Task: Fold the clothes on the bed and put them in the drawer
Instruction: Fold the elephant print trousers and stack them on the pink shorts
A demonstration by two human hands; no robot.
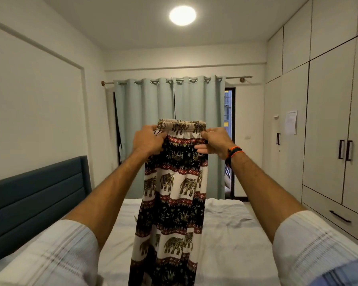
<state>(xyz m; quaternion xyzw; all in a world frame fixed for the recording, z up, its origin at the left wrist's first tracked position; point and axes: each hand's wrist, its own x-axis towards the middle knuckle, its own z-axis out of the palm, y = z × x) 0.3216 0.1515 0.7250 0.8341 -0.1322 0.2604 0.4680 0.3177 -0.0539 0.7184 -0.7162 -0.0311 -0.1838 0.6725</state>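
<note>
From the head camera, one pair of elephant-print trousers [172, 195] hangs in front of the person, held up by its gathered waistband above the bed [232, 230]. The lower end of the trousers runs out of the bottom edge of the picture, so the hems cannot be seen, and whether the cloth touches the bed is hard to tell.

Two hands are raised. The left hand [148, 141] grips the left end of the waistband, its fingers curled into the cloth and mostly hidden behind it. The right hand [214, 141] pinches the right end, thumb on top, with the fingers [201, 150] bent under the band. A dark and orange wristband [234, 152] sits on the right wrist.

The bed's white sheet is rumpled on the right; a blue headboard [37, 199] stands at the left, partly covered by a sleeve.

Along the right wall runs a wardrobe [329, 124] with one drawer [337, 217] below its doors, closed, its far end cut off. One sheet of paper [291, 122] hangs on a door; its writing is too small to read. Pale curtains [170, 124] cover most of the window, and one ceiling lamp [182, 15] is lit.
</note>
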